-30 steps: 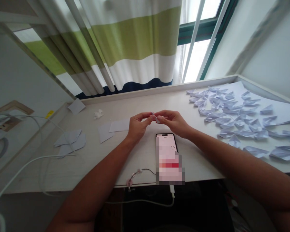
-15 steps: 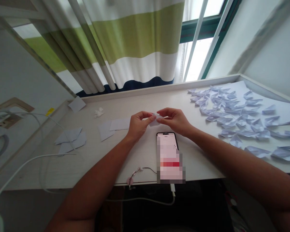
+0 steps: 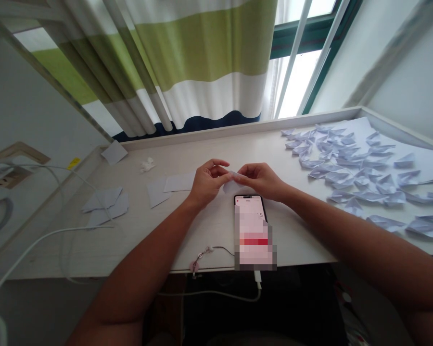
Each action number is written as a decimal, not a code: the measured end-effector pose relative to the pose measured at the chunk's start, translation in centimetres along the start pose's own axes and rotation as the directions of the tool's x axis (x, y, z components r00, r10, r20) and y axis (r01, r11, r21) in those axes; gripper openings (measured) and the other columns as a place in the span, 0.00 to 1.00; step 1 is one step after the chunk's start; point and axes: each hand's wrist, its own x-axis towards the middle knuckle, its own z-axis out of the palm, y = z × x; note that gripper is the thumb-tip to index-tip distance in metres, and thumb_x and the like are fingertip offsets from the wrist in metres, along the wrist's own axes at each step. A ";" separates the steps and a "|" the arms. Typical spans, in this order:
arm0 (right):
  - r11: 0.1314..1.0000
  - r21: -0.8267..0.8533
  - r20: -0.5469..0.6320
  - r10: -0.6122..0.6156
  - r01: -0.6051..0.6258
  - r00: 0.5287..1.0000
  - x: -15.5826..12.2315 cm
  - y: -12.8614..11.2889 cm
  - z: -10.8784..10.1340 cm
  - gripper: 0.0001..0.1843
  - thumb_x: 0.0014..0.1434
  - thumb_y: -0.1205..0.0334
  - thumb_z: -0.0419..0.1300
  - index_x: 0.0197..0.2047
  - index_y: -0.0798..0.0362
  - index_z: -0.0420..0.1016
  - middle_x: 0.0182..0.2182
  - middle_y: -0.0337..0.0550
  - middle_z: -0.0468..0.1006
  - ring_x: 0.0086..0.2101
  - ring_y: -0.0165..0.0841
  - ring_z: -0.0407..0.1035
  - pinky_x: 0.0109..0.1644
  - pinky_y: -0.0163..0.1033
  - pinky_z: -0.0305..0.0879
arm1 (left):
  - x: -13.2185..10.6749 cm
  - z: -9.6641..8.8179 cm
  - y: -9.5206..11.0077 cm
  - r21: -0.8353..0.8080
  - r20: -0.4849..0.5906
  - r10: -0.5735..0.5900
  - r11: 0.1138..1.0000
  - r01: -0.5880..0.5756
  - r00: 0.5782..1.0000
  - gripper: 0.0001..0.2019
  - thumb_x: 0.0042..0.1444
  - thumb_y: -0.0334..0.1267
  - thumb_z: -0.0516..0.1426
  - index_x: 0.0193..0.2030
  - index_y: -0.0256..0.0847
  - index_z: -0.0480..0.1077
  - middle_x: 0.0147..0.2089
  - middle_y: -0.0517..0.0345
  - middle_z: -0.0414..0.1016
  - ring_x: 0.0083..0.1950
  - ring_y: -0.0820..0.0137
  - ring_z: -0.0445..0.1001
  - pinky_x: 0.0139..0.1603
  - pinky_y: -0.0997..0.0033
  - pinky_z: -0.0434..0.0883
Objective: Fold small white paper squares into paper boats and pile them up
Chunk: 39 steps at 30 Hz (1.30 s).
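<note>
Both hands meet over the middle of the white desk (image 3: 137, 240). My left hand (image 3: 206, 181) and my right hand (image 3: 260, 179) each pinch one end of a small folded white paper piece (image 3: 232, 180), held just above the desk. The paper is mostly hidden by my fingertips. A phone (image 3: 252, 226) lies screen up right below my hands, with a white cable plugged in at its near end.
Several folded paper boats (image 3: 346, 168) cover the desk's right side, on white sheets. Flat paper squares (image 3: 106, 204) lie to the left, more (image 3: 169, 185) sit beside my left hand. A crumpled scrap (image 3: 146, 165), a white cable (image 3: 39, 240) and a striped curtain (image 3: 187, 62) are around.
Both hands have lowered slightly toward the desk with the paper piece, which now lies flatter between the fingertips. The view has tilted a little.
</note>
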 end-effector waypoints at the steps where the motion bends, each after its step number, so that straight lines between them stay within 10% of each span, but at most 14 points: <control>1: 1.000 -0.004 0.005 -0.005 0.005 1.000 0.0 0.0 0.0 0.30 0.57 0.32 0.75 0.36 0.53 0.83 0.30 0.43 0.83 0.30 0.32 0.71 0.32 0.40 0.66 | 0.0 0.0 0.0 0.002 -0.002 0.003 1.000 -0.003 1.000 0.18 0.46 0.39 0.76 0.42 0.41 0.79 0.30 0.62 0.81 0.33 0.71 0.77 0.38 0.70 0.73; 16: 0.976 -0.141 -0.084 -0.180 0.167 0.980 0.1 0.9 0.2 0.23 0.58 0.47 0.76 0.51 0.49 0.81 0.43 0.47 0.84 0.42 0.41 0.79 0.49 0.50 0.79 | 1.1 -0.3 -1.3 0.054 -0.015 -0.032 0.998 0.033 0.999 0.17 0.51 0.54 0.73 0.33 0.41 0.83 0.26 0.59 0.77 0.26 0.73 0.65 0.26 0.70 0.61; 22: 0.911 -0.264 0.058 -0.313 0.317 0.948 -0.1 -0.1 -0.8 0.14 0.62 0.53 0.74 0.50 0.45 0.87 0.48 0.47 0.85 0.47 0.43 0.79 0.55 0.54 0.80 | 0.8 -0.5 -0.7 -0.004 -0.027 -0.072 0.997 0.072 0.997 0.23 0.45 0.53 0.77 0.41 0.42 0.80 0.30 0.59 0.82 0.27 0.73 0.69 0.27 0.72 0.62; 35: 0.959 -0.137 -0.074 -0.260 0.249 0.963 0.3 0.4 -1.6 0.16 0.61 0.48 0.76 0.48 0.47 0.90 0.47 0.48 0.86 0.47 0.42 0.81 0.54 0.54 0.83 | 0.5 -0.5 -0.9 -0.096 0.114 0.015 0.995 -0.004 0.993 0.25 0.44 0.41 0.80 0.49 0.41 0.83 0.51 0.51 0.87 0.51 0.66 0.83 0.57 0.63 0.77; 39: 0.971 -0.122 -0.075 -0.217 0.208 0.973 0.5 0.7 -1.7 0.18 0.59 0.48 0.77 0.48 0.49 0.90 0.47 0.48 0.88 0.48 0.42 0.81 0.52 0.52 0.83 | 0.7 -0.9 -1.4 -0.006 0.125 0.027 1.000 -0.027 0.992 0.24 0.49 0.48 0.78 0.51 0.39 0.85 0.44 0.51 0.88 0.44 0.67 0.82 0.49 0.64 0.78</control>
